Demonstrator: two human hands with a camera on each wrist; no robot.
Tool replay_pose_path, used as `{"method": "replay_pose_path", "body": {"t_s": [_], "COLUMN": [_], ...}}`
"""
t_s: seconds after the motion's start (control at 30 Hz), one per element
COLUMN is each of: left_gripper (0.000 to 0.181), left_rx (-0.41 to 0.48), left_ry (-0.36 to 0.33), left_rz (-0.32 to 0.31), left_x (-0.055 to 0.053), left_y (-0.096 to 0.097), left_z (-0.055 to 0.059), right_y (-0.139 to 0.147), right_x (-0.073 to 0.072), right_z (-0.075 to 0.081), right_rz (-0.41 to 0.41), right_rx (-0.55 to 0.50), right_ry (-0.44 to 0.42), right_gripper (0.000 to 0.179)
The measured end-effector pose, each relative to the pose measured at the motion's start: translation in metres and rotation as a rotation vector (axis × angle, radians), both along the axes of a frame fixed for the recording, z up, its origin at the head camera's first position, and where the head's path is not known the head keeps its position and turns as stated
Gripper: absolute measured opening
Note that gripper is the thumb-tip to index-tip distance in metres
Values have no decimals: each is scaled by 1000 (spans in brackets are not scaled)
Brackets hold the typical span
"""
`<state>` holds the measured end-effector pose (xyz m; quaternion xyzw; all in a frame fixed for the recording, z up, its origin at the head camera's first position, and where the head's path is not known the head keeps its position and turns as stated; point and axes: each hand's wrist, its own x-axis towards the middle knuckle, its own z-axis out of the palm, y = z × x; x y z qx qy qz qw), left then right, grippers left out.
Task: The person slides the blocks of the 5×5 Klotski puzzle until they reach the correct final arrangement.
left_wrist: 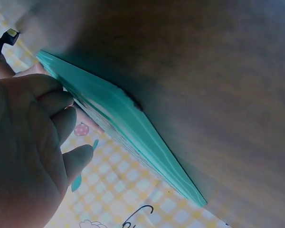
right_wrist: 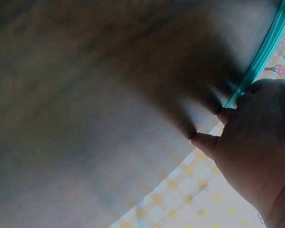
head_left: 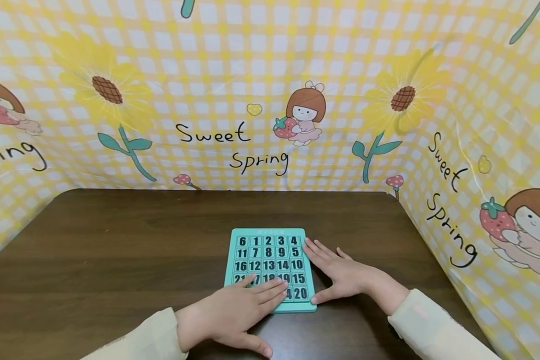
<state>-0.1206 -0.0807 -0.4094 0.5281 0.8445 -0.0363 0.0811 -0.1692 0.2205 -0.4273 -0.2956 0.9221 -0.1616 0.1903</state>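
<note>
A turquoise number slide puzzle (head_left: pixel 273 232) lies flat on the table, its tiles in five rows, the top one reading 6, 1, 2, 3, 4. My left hand (head_left: pixel 234 315) reaches over its lower-left part, fingers straight and close together, thumb spread toward me; it hides most of the bottom row. Along the puzzle's right side, my right hand (head_left: pixel 346 275) rests with fingertips at the upper edge and thumb at the lower corner. The left wrist view shows the frame's near side beyond my left hand (left_wrist: pixel 28 123). In the right wrist view, my right hand (right_wrist: pixel 256 142) meets the frame's edge.
The dark brown wooden table (head_left: pixel 130 240) reaches back to a yellow checked cloth (head_left: pixel 234 65) hanging behind and along both sides. Sunflowers, strawberry figures and the words "Sweet Spring" are printed on it.
</note>
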Motion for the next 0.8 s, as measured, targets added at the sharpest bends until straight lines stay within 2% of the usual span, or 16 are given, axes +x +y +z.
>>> {"method": "replay_pose_path", "body": {"t_s": [0.17,0.4,0.57,0.8], "left_gripper": [98,98,96,93], "left_rx": [21,9,18,33], "left_ry": [-13,-36,-16,8], "left_rz": [42,110,104,59], "left_x": [4,13,17,15], "left_y": [-13,-43,-55,-52], "left_z": [7,13,10,3], "right_y": [1,1,0,0], "right_x": [0,1,1,1], "right_z": [0,2,3,3], "right_rz": [-4,-2,2,12], "right_rx": [-12,-8,-10,-16], "right_ry": [3,-2,-4,-2], "right_gripper": [116,116,116,115]}}
